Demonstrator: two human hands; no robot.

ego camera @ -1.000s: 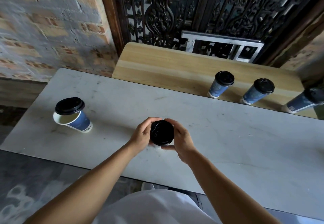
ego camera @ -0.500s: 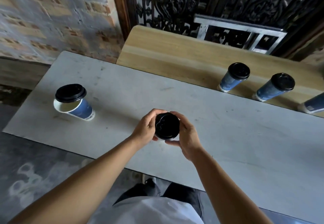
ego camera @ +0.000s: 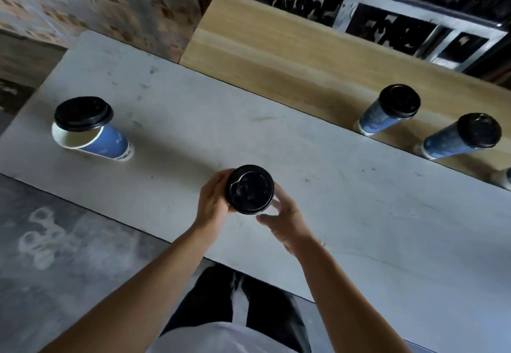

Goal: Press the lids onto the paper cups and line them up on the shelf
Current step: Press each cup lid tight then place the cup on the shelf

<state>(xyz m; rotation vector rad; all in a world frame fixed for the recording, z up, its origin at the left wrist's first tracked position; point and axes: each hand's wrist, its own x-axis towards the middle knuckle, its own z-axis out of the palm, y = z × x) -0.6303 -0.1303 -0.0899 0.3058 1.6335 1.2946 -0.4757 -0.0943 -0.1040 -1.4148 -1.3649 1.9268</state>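
Item 1: lidded cup (ego camera: 250, 189), black lid facing the camera, sip tab toward the left. It is held above the near part of the pale grey surface (ego camera: 359, 214). The left hand (ego camera: 213, 203) is wrapped round its left side with fingers closed on the cup body. The right hand (ego camera: 284, 222) sits at its lower right with fingers loosely curled; whether they actually press the cup is hard to tell, since that hand is blurred.

Item 2: open cup (ego camera: 94, 139), blue with a white rim, standing at the far left of the surface. A loose lid (ego camera: 83, 113) rests crooked on its far rim, leaving part of the mouth uncovered.

Item 3: wooden shelf (ego camera: 290, 57), light grain, running along the far edge of the surface.

Items 4 and 5: first shelf cup (ego camera: 387, 112) and second shelf cup (ego camera: 459, 139), both blue, both with black lids seated, standing side by side on the shelf. A sliver of a further cup (ego camera: 507, 178) shows at the right edge of the frame.

Background: brick wall (ego camera: 83, 1) at left.
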